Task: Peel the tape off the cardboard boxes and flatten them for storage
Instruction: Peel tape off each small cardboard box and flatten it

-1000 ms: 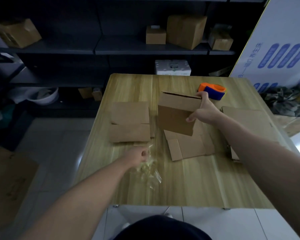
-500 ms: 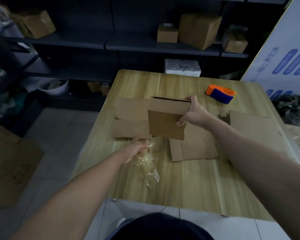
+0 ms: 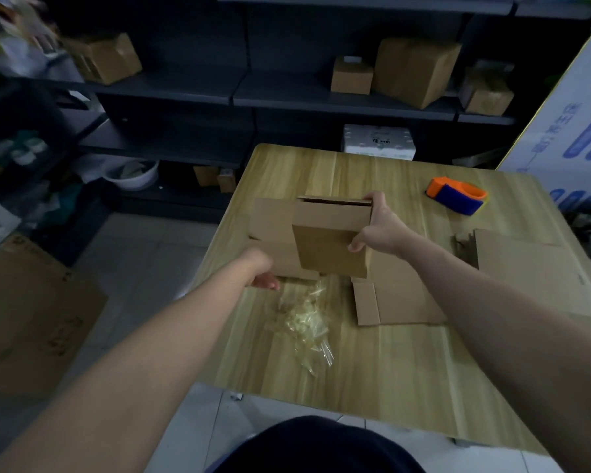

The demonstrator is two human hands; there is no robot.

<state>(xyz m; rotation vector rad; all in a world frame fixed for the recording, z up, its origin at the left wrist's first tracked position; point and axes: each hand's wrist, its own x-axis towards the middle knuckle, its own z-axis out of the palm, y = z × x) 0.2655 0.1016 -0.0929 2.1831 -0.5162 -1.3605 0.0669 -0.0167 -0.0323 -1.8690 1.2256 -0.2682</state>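
My right hand [image 3: 379,227] grips the right edge of a small collapsed cardboard box [image 3: 331,247] and holds it just above the wooden table [image 3: 372,370]. The box overlaps a flattened cardboard piece [image 3: 273,220] lying to its left. My left hand [image 3: 261,271] hovers at the near edge of that flat piece, fingers loosely curled and holding nothing. A crumpled wad of clear peeled tape [image 3: 304,322] lies on the table just right of and below that hand. Another flattened box [image 3: 396,302] lies under my right forearm.
An orange and blue tape dispenser [image 3: 458,194] sits at the table's far right. A large flat cardboard sheet [image 3: 526,264] covers the right side. Dark shelves with several boxes [image 3: 413,70] stand behind. A big carton [image 3: 31,308] lies on the floor at left.
My right hand carried the collapsed box leftward over the flat piece on the left. My left hand let go of the tape wad, which now lies on the table, and moved up to the cardboard.
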